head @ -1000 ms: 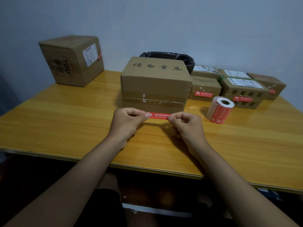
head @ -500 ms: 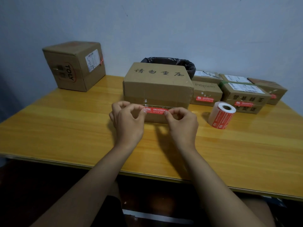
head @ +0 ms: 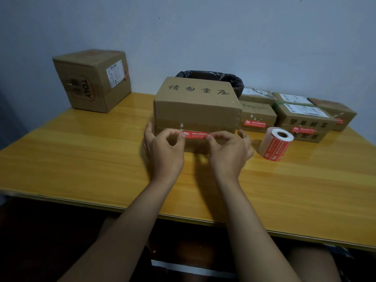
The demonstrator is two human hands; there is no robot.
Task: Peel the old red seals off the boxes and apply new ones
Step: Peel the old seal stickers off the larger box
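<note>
Red seal (head: 196,134), two hands (head: 198,147), six boxes (head: 195,106).

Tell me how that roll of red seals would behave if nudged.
The roll of red seals leans rather than standing upright, so it would probably tip or roll. Its hollow core suggests it is light and would slide easily on the glossy table.

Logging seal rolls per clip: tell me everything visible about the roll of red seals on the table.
The roll of red seals lies tilted on its side on the yellow table, its hollow white core facing up and away. Red labels with white print wrap its outside; the end face looks like white paper. It sits right of the right hand, apart from it, in front of the small boxes. Nothing grips it.
</note>
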